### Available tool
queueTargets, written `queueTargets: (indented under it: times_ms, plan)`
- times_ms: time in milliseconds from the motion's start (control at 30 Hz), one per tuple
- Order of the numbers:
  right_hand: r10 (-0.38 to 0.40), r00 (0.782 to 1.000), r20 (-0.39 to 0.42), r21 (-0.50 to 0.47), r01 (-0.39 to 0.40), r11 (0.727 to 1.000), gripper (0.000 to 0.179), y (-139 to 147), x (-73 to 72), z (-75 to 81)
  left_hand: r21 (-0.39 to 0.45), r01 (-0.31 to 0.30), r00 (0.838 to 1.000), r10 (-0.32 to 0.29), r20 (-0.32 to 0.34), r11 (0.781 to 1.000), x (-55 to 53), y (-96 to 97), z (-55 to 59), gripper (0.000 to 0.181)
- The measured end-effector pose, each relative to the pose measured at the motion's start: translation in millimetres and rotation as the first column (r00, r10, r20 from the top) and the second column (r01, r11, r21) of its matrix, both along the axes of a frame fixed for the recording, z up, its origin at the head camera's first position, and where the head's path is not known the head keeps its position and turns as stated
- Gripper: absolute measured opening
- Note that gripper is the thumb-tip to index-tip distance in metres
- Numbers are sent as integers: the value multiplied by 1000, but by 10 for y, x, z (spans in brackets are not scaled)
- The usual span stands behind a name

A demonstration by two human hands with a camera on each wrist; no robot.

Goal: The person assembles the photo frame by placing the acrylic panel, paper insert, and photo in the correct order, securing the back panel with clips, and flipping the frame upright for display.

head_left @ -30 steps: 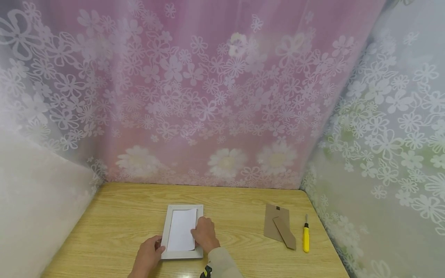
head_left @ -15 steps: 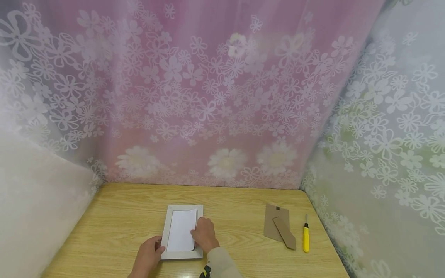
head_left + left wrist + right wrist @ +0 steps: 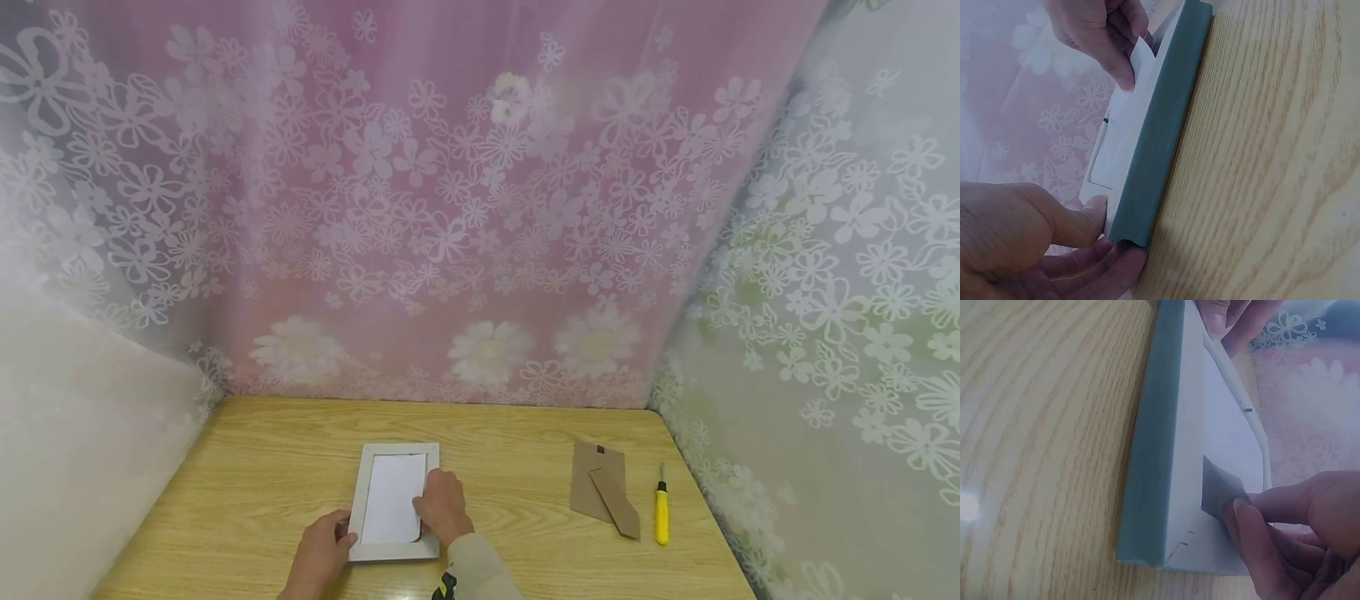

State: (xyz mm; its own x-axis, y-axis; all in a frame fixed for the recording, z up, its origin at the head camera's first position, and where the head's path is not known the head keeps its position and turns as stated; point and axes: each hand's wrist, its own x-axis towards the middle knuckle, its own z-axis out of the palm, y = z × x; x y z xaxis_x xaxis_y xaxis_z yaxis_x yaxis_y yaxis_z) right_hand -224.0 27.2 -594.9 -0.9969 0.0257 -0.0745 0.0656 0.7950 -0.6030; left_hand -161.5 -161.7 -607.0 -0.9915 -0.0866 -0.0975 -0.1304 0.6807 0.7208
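Note:
A picture frame (image 3: pixel 390 552) lies face down on the wooden table, its whitish back up and its outer side (image 3: pixel 1163 131) green. Inside its recess is a white sheet of paper (image 3: pixel 393 500). My left hand (image 3: pixel 321 550) grips the frame's near left corner, thumb on top and fingers beneath the edge. At the right side, my right hand (image 3: pixel 444 504) pinches the near right corner of the paper. That corner (image 3: pixel 1219 484) is bent up out of the recess in the right wrist view, while the far part of the sheet lies low between the frame's sides.
To the right on the table (image 3: pixel 510 467) lies a brown backing board (image 3: pixel 588 467) with a stand leg (image 3: pixel 615 504) angled across it. Beside it is a yellow-handled screwdriver (image 3: pixel 662 517), tip pointing away. A floral curtain (image 3: pixel 450 250) hangs behind the table and at both sides.
The far end of the paper has settled slightly lower into the frame's recess. Both hands have kept their places on the frame and the paper.

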Motion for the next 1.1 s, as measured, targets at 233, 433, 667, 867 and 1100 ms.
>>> queueTargets:
  times_ms: [233,433,667,867,1100]
  plan:
    - [11,1000,-6,5,-11,1000,20,4,9,-1,-8,-1,1000,1,-12,1000,1,-5,-17,31]
    - [16,1000,-11,13,-15,1000,22,4,12,23,-13,6,1000,-6,-10,1000,6,2,-3,30]
    - [14,1000,-27,42,-13,999,22,-4,15,8,-13,6,1000,-6,-15,1000,5,1,-10,30]
    - [21,999,-32,34,-20,999,19,-5,13,20,-19,4,1000,-4,-14,1000,5,2,-13,30]
    - [21,999,-25,28,-20,999,16,-7,20,39,-22,4,1000,-4,-10,1000,-13,-3,-41,29]
